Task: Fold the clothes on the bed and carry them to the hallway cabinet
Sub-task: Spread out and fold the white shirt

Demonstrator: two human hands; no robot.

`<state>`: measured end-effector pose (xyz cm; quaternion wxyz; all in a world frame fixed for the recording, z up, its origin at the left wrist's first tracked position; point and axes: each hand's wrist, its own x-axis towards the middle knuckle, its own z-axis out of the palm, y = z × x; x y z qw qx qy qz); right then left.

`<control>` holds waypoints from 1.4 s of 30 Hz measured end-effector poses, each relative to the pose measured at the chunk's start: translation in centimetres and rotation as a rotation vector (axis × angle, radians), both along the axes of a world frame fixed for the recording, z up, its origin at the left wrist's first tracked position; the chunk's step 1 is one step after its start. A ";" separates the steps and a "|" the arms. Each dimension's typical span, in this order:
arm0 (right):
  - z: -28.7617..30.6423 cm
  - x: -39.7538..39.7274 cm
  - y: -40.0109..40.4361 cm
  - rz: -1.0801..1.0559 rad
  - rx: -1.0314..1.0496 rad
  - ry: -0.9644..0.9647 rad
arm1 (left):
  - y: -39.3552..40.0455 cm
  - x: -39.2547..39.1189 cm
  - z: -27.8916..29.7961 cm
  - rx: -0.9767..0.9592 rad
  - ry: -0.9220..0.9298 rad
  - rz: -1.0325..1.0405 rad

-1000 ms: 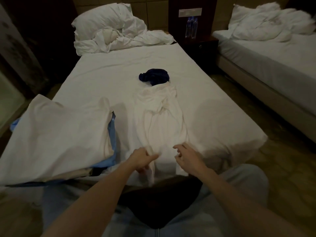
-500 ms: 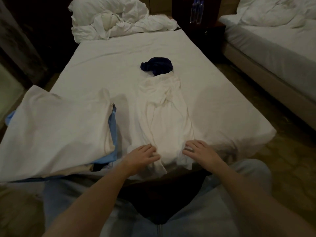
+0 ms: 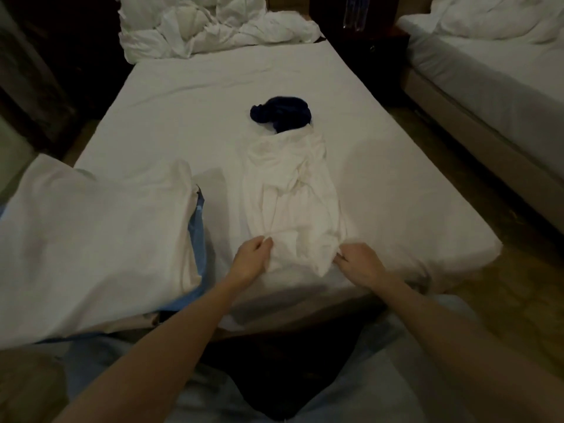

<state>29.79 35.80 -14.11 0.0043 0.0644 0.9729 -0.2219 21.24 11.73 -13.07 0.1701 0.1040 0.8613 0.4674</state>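
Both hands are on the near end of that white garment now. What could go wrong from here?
1. The long white cloth garment overlaps the crumpled dark navy cloth at its far end; lifting may drag it along.
2. The left hand and right hand pinch only the near hem, so the bunched middle could fold crookedly.

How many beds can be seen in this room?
2. One bed is directly ahead, with the clothes lying on it. A second bed stands at the right, beyond the dark nightstand.
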 end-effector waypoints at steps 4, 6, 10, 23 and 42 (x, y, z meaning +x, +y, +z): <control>3.2 -4.2 1.0 -0.272 -0.348 0.220 | -0.3 -3.9 2.6 0.227 -0.080 0.140; 5.2 -7.1 1.5 -0.290 -0.425 0.310 | 0.1 -6.6 4.0 0.330 -0.134 0.236; 9.5 -13.4 2.0 -0.288 -0.546 0.366 | 1.8 -12.4 7.0 0.623 -0.339 0.439; 8.5 -33.4 6.4 -0.332 -0.804 0.161 | 3.3 -31.8 5.8 0.590 -0.244 0.339; 5.2 -38.8 8.3 -0.536 -0.818 0.210 | 5.7 -38.2 1.9 0.399 -0.339 0.391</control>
